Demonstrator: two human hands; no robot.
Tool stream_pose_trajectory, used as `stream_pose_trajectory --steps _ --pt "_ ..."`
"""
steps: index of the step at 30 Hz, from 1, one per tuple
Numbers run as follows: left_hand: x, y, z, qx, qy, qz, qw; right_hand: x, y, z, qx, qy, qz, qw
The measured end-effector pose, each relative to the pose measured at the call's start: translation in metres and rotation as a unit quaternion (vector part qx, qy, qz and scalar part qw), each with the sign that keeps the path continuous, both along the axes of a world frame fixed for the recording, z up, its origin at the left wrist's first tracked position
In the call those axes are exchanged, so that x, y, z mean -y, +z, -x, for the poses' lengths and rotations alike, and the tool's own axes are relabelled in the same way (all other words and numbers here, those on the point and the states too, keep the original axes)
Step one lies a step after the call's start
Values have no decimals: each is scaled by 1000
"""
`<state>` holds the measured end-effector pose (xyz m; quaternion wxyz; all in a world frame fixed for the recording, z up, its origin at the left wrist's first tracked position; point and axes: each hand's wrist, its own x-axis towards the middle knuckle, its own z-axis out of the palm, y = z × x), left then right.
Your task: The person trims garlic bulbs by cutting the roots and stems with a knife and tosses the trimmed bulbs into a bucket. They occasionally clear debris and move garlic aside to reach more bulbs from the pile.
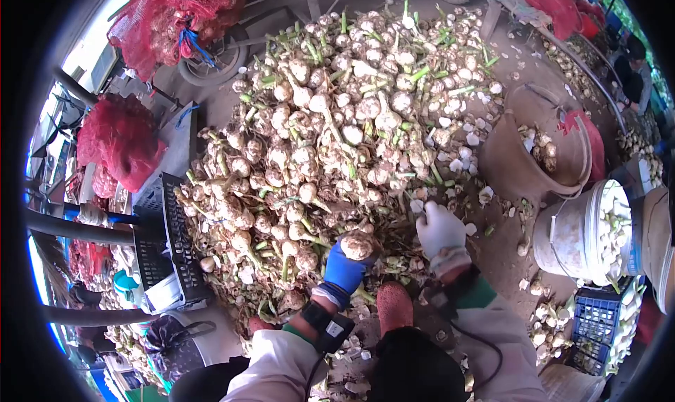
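A large pile of garlic bulbs (302, 156) with roots and green stem stubs covers the ground ahead. My left hand (344, 267), in a blue glove, is closed around a big garlic bulb (357, 245) at the pile's near edge. To its right, my right hand (441, 230) wears a white glove and is held over the edge of the pile, apart from the left. Its fingers point up and left and look curled; a small pale piece shows at the fingertips, too small to make out.
A brown tub (503, 152) and a white bucket of stems (562, 240) stand on the right, with a blue crate (594, 325) below. A black crate (172, 233) and red net sacks (119, 138) are on the left. A person (636, 72) is at the far right.
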<state>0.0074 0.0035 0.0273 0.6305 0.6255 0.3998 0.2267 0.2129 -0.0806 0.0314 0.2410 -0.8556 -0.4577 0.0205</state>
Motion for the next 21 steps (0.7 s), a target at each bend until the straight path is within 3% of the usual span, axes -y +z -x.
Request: stream_pose_trajectory --steps 1,2,4,5,6,8,9,10,11,12,13,14,15,16,17,18,20,21 --pt "0 5 3 28 -8 4 1000 -1 27 12 -21 24 -40 999" --pt "1 -9 7 29 -3 4 1000 1 58 30 -51 114 -91 988" --pt "1 -43 14 78 14 -21 997 2 92 60 65 280 -85 954" --pt "-12 -40 13 20 -78 -123 989 5 86 73 160 314 -39 935" --pt "-24 -39 12 -37 -165 -223 960 0 86 76 223 303 -120 919" --pt "-14 -60 13 68 -95 -146 982 -1 76 79 213 310 -112 920" --pt "-1 -23 7 165 30 67 984 -2 72 74 211 311 -111 920" --pt "11 16 3 250 154 277 915 -3 67 62 167 341 -63 923" --pt "3 -11 14 117 56 -10 992 -1 59 49 123 367 -13 922" --pt "-6 -37 22 -25 -49 -297 953 0 30 33 141 309 23 940" --pt "-1 -4 16 -44 -25 -202 978 6 -19 8 -21 153 -6 988" --pt "3 29 11 -65 -3 -105 992 11 -19 -8 -128 -2 35 991" --pt "-1 12 10 -88 -29 -160 983 18 -26 -14 -217 -62 -18 974" --pt "-4 12 5 -117 -50 -213 969 17 -10 -5 -196 -37 -126 972" --pt "8 12 -1 -111 -135 -120 977 21 7 6 -223 -15 -100 970" --pt "29 -53 4 -73 -301 -264 913 17 26 10 -245 4 -83 966" --pt "47 26 -10 -31 -380 -216 899 12 41 4 -181 53 -38 981" --pt "29 23 -6 -86 -293 -293 906 13 35 -2 -203 46 -39 977"
